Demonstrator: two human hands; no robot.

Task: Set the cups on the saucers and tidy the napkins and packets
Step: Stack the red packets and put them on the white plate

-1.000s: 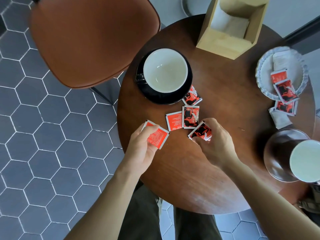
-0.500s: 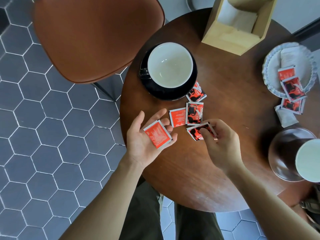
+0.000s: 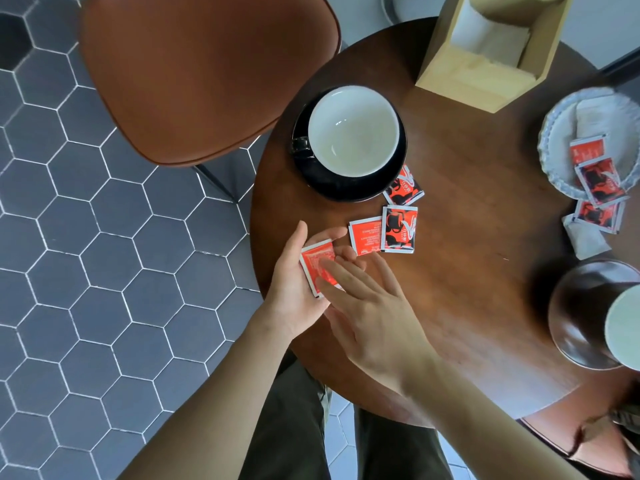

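- Left hand (image 3: 298, 282): palm up at the near-left edge of the round wooden surface (image 3: 467, 271). A red packet (image 3: 317, 265) lies flat on the palm; fingers relaxed and nearly straight, grip released, packet resting rather than pinched.
- Right hand (image 3: 374, 306): palm down, fingers straight, laid across the left palm. Fingertips (image 3: 325, 268) rest on the red packet and cover its lower right part. Grip released. Whether a second packet lies under this hand: cannot tell.
- Loose packets on the surface, just beyond the hands: a red one with white print (image 3: 365, 233), touching a red-and-black one (image 3: 399, 228) on its right; the black one overlaps its edge. A third packet (image 3: 403, 187), red and black, lies farther back with one corner tucked under the saucer rim.
- White cup (image 3: 353, 131): upright, empty, seated on the black saucer (image 3: 346, 188), handle to the left.
- Pale plate (image 3: 557, 140), right side: holds a folded napkin (image 3: 595, 116) and two packets (image 3: 595, 168). A further packet (image 3: 597, 214) lies just off its near rim, over a folded white napkin (image 3: 585, 240) on the surface.
- Near right edge: a dark saucer (image 3: 575, 313) with a second white cup (image 3: 623, 327) over its right part, cut off by the frame; seating not determinable.
- Wooden napkin holder (image 3: 467, 71) at the far side, white napkins inside.
- Brown chair (image 3: 207, 71) stands to the left over grey hexagon floor tiles (image 3: 86, 254).
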